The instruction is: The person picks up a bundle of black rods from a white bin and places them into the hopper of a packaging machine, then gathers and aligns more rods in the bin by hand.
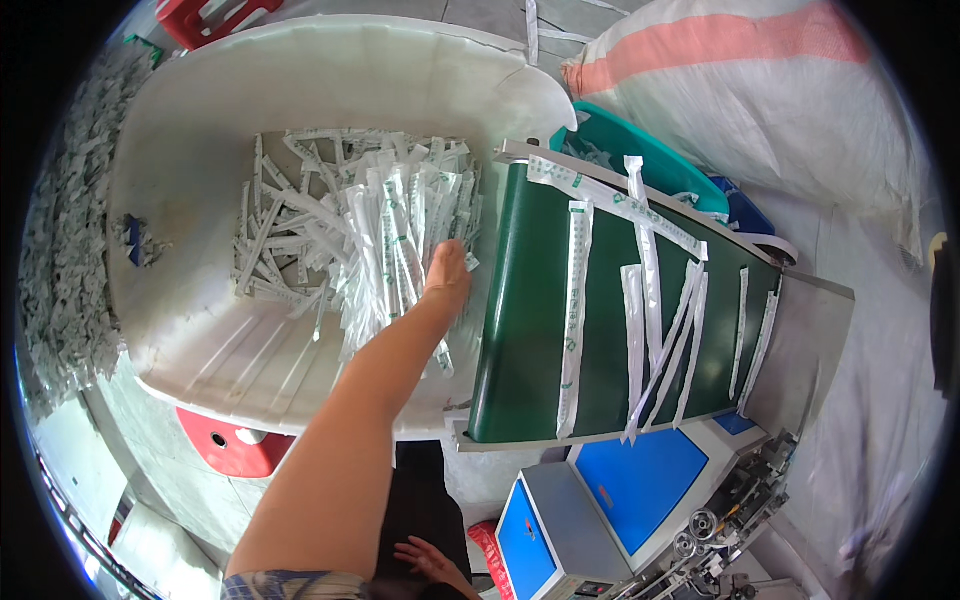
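Note:
My left hand (448, 268) reaches into a large white plastic tub (360, 71), at the right side of a heaped pile of long, narrow wrapped packets (390, 232). The packets are white with green print and many lie roughly parallel. A short packet end shows beside my fingers, which are curled and mostly hidden, so a grip cannot be made out. My right hand (424, 557) is low in the view by my dark-clothed legs, fingers apart and nothing in it. To the right, a green conveyor belt (525, 300) carries several loose packets (576, 322), some crossing each other.
A teal bin (645, 154) stands behind the conveyor, near a large woven sack (750, 97). Blue-and-grey machinery (637, 480) sits below the belt. Red plastic stools (225, 446) flank the tub. A mass of packets (71, 225) is piled at far left.

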Available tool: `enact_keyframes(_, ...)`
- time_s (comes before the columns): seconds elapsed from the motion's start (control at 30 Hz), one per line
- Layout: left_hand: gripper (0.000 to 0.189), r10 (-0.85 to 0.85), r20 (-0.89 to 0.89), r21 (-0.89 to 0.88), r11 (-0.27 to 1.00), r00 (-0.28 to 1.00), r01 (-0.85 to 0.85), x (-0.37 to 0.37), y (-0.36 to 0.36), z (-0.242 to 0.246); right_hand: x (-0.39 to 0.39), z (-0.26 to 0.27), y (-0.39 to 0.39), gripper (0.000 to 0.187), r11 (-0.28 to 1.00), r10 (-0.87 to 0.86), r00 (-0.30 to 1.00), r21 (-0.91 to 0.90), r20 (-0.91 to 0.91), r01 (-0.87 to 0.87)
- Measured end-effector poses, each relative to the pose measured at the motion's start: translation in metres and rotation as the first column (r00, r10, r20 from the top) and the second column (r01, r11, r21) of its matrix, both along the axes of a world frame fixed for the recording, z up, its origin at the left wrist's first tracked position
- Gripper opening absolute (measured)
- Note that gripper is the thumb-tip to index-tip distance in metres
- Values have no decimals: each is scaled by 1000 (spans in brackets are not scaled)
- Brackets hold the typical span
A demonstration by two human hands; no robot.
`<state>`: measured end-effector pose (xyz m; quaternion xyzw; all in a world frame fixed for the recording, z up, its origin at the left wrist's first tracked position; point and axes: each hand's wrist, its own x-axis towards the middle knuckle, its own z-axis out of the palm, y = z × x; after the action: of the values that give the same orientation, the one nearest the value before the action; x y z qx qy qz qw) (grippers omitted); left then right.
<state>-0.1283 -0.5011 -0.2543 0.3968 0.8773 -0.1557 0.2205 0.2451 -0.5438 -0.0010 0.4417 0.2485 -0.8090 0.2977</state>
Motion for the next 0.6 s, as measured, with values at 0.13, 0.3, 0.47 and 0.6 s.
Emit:
enact_keyframes(0.13, 22, 43, -39, -76, 996, 998, -46, 19, -4, 1, -4, 4, 8, 48, 1000, -15, 977, -11, 214, 18)
enact_keyframes(0.3, 17, 619, 145, 151, 757, 771, -636, 29, -11, 67, -23, 14, 15, 48, 990, -106, 975, -68, 198, 121)
enact_keyframes(0.47, 27, 789, 294, 169, 512, 539, -842, 33, -3, 100, 1, -6, 11, 46, 999, 25, 993, -35, 116, -21)
enact_keyframes(0.6, 37, 752, 441, 206, 447, 491, -870, 32, 18, 104, 18, -10, 17, 45, 999, 51, 991, -8, 121, -50)
